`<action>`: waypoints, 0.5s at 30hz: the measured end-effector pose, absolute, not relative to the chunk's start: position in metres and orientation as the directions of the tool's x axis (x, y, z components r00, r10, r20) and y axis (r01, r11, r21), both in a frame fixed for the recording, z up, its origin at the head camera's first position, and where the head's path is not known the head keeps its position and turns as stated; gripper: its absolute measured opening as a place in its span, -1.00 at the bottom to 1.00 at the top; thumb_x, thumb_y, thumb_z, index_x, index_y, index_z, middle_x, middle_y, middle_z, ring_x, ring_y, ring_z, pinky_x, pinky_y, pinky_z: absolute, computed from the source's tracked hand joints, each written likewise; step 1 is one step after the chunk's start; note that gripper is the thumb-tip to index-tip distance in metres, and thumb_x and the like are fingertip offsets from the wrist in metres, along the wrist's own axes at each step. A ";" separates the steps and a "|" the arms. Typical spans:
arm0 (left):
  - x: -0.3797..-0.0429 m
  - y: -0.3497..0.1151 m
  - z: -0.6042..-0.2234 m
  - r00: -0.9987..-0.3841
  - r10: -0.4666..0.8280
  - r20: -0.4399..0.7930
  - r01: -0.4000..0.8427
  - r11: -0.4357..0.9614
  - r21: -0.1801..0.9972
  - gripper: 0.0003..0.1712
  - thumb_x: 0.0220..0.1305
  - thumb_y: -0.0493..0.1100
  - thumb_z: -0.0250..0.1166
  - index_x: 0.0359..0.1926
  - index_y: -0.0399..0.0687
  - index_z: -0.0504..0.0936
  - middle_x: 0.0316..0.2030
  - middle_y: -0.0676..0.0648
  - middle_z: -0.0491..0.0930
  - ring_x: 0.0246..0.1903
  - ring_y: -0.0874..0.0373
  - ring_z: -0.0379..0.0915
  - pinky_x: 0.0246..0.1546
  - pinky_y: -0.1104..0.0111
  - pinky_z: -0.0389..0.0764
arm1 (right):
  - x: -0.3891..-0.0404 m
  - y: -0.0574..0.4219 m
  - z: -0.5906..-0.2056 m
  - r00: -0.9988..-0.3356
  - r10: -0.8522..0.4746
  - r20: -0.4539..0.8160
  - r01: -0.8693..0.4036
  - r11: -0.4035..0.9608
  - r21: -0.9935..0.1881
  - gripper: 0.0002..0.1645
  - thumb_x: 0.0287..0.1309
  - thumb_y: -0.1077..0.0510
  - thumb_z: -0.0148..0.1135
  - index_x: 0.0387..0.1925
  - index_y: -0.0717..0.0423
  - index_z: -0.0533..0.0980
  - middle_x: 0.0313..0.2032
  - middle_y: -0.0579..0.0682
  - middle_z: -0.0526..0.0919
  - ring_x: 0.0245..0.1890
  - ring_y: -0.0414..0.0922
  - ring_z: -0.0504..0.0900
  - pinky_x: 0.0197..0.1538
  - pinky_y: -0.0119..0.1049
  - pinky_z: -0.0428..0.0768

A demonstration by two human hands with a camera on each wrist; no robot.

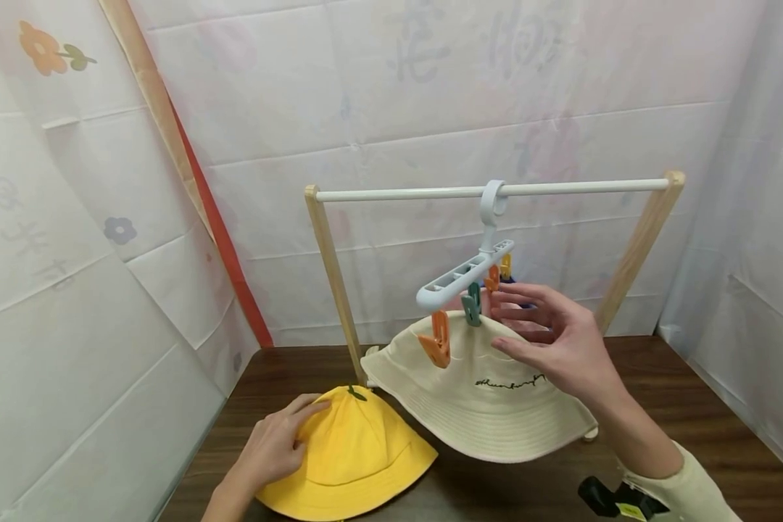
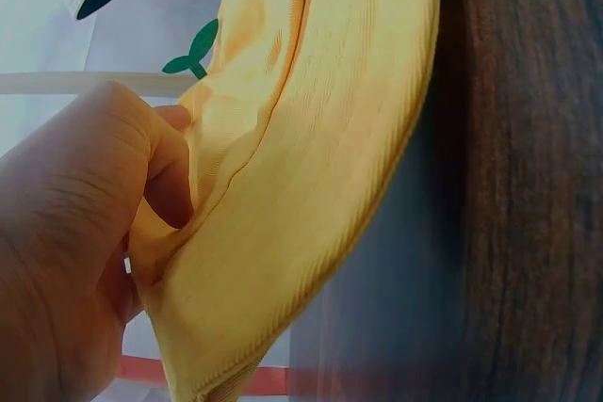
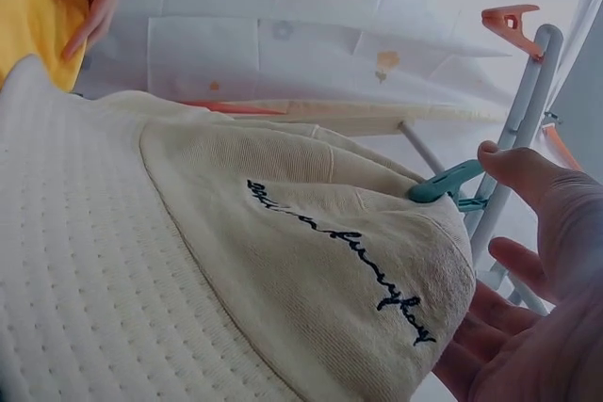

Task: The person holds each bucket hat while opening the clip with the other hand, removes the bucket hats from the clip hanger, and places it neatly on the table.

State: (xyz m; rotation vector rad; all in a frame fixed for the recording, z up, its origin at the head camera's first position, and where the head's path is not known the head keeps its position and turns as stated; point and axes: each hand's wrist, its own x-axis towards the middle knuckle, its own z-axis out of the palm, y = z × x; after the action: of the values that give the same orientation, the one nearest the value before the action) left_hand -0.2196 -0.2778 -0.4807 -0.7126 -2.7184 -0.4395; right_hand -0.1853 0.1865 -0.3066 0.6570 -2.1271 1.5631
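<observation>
A yellow bucket hat with a small green leaf sprig on top rests on the table at the front left. My left hand grips the side of its crown, thumb on the near side in the left wrist view. A cream bucket hat with dark stitched lettering hangs by its crown from a teal clip on a pale blue clip hanger. Beside that clip, my right hand has its fingers spread, the thumb close to the clip's end. An orange clip at the hanger's near end holds nothing.
The hanger hooks over a white rod between wooden posts. Behind the cream hat, another orange clip and a yellow clip hold partly hidden pink and blue items. White printed sheets enclose the dark wooden table.
</observation>
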 end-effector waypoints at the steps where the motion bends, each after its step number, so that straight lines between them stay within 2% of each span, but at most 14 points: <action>1: -0.220 -0.278 -0.481 -0.833 0.425 0.355 0.514 0.832 0.210 -0.17 0.06 -0.55 0.37 0.36 0.12 0.76 0.40 -0.04 0.69 -0.58 0.46 0.00 -0.62 0.51 0.18 | -0.185 0.186 -0.306 -0.802 -0.128 0.584 -0.596 0.252 -0.763 -0.21 0.22 0.41 0.62 0.46 0.28 0.56 0.20 0.03 0.87 0.06 -0.27 0.91 0.04 -0.36 0.86; 10: -0.220 -0.278 -0.485 -0.835 0.428 0.346 0.509 0.840 0.189 -0.21 0.06 -0.54 0.40 0.29 0.17 0.78 0.39 -0.03 0.66 -0.51 0.44 0.11 -0.63 0.50 0.21 | -0.187 0.185 -0.301 -0.815 -0.134 0.563 -0.578 0.244 -0.778 -0.22 0.29 0.36 0.60 0.50 0.27 0.54 0.24 0.08 0.85 0.07 -0.23 0.92 0.07 -0.36 0.85; 15: -0.221 -0.278 -0.489 -0.836 0.427 0.344 0.508 0.840 0.190 -0.21 0.06 -0.55 0.38 0.27 0.18 0.78 0.40 -0.01 0.64 -0.41 0.37 0.28 -0.63 0.51 0.20 | -0.189 0.186 -0.300 -0.826 -0.139 0.547 -0.563 0.251 -0.787 -0.21 0.31 0.34 0.60 0.52 0.26 0.53 0.24 0.06 0.84 0.05 -0.24 0.92 0.09 -0.37 0.84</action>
State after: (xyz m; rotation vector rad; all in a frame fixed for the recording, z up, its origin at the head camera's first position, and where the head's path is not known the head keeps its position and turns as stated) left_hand -0.2211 -0.2776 -0.4887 -0.7097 -2.7306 -0.3980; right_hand -0.1890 0.1855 -0.3005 0.6435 -2.1634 1.5985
